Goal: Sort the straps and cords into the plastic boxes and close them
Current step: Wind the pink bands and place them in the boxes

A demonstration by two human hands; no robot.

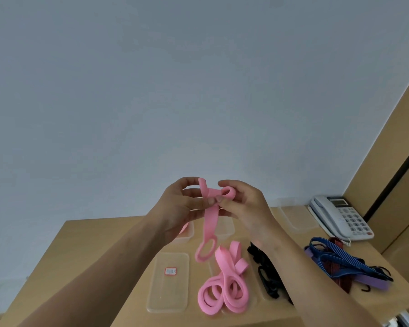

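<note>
Currently both hands, left hand [187,204] and right hand [241,204], are pinching the flat pink elastic strap [209,223] above the tan wooden desk [99,251], rolling it; tail looping at 6 o'clock needs tight, even winding.

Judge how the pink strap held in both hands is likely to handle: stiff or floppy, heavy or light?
Probably floppy: the pink strap bends into a tight curl between the left hand and right hand, and its looped tail hangs straight down. Likely light, since fingertip pinches hold it. The woven-looking surface seems unlikely to slip.
</note>
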